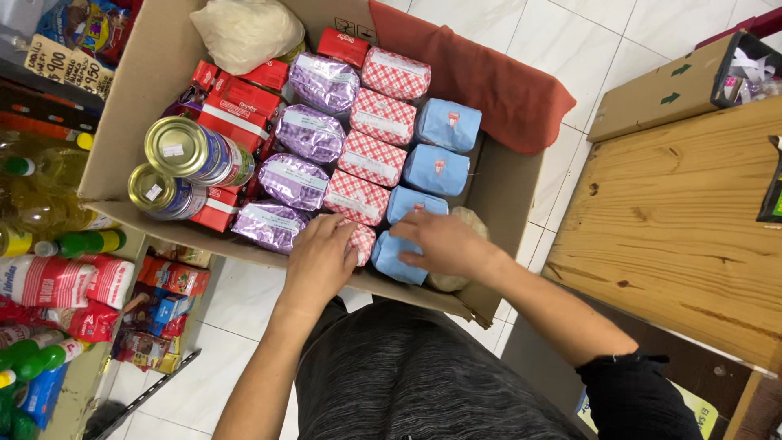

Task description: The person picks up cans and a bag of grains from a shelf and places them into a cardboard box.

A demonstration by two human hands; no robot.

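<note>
Looking down: a person stands over an open packing box, both hands inside its near edge.
Cardboard box (pixel 122 106): large, flaps open, resting on white floor tiles, filled with rows of packets.
Wooden table (pixel 684 212): to the right of the box, with a smaller carton (pixel 660 94) at its far corner.
Red cloth (pixel 489 77): draped over the far right flap of the box.
White bag (pixel 244 33): bulging, at the far end of the box.
Shelf goods (pixel 49 285): bottles and red packets stacked at the left.
Tins (pixel 195 151): two gold-lidded cans lying on their sides on red cartons (pixel 244 102) at the left side.
Purple packets (pixel 297 179): a row of shiny wrapped bundles running front to back.
Checked packets (pixel 371 159): a red-and-white row just beside the purple ones.
Blue packets (pixel 440 167): the right-hand row; the nearest blue packet (pixel 391 257) sits at the front edge.
Left hand (pixel 322 257): fingers spread flat on the nearest checked packet (pixel 363 241), pressing, not pinching.
Right hand (pixel 444 243): palm down, fingers loosely curled over the nearest blue packet, touching it.
</note>
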